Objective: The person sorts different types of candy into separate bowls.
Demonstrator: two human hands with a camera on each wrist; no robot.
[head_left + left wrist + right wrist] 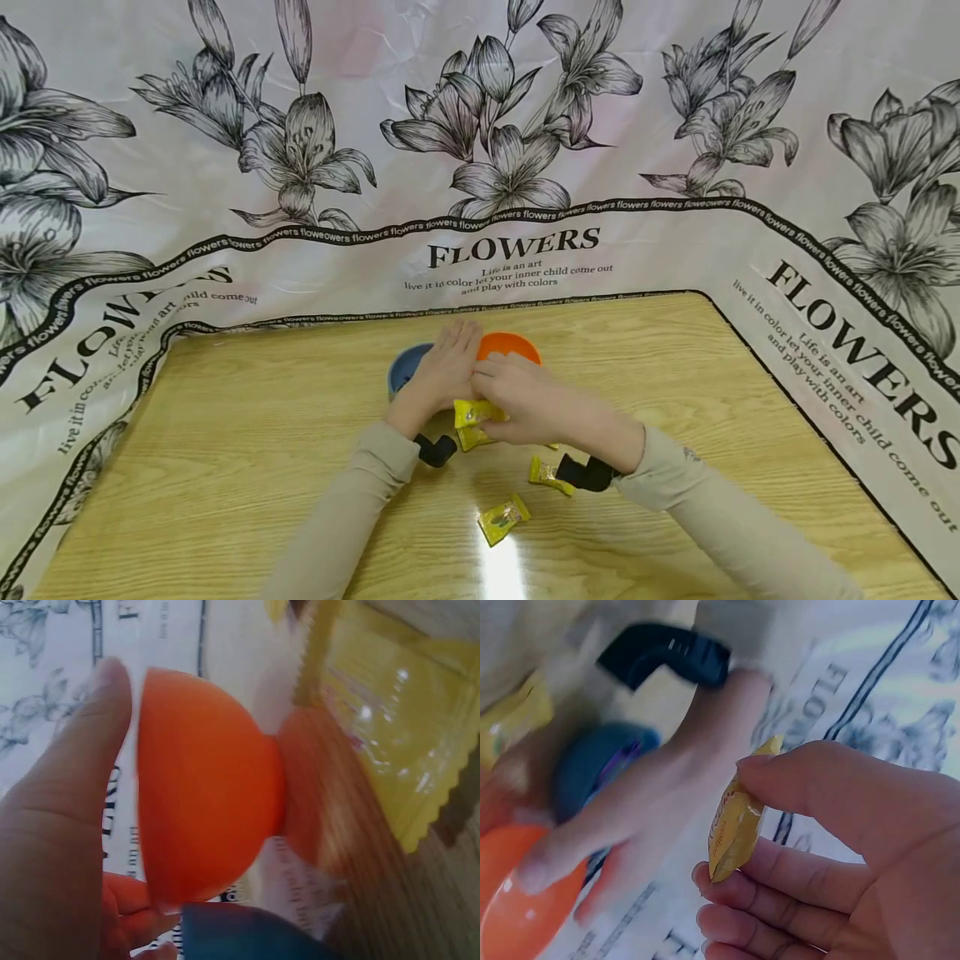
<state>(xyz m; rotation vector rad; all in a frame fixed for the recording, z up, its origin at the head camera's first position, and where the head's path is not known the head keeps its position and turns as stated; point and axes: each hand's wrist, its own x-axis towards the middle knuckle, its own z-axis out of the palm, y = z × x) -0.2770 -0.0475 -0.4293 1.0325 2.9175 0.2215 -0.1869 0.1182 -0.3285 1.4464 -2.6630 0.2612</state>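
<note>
My right hand (525, 400) pinches a small yellow candy packet (739, 825) between thumb and fingers, as the right wrist view shows. It is close to the near side of an orange bowl (513, 343). My left hand (447, 367) lies with fingers extended between that bowl and a blue bowl (402, 368) on its left. In the left wrist view, its thumb is beside the rim of the orange bowl, and some fingers show past the far edge. Dark and purple contents show inside the blue bowl (574, 769). Both hands partly cover the bowls in the head view.
Loose yellow packets lie on the wooden table (262, 467): one packet (504, 520) toward the front, another packet (543, 473) near the right wrist's black strap mount (588, 473). A floral cloth (510, 167) rises behind the table and along its sides.
</note>
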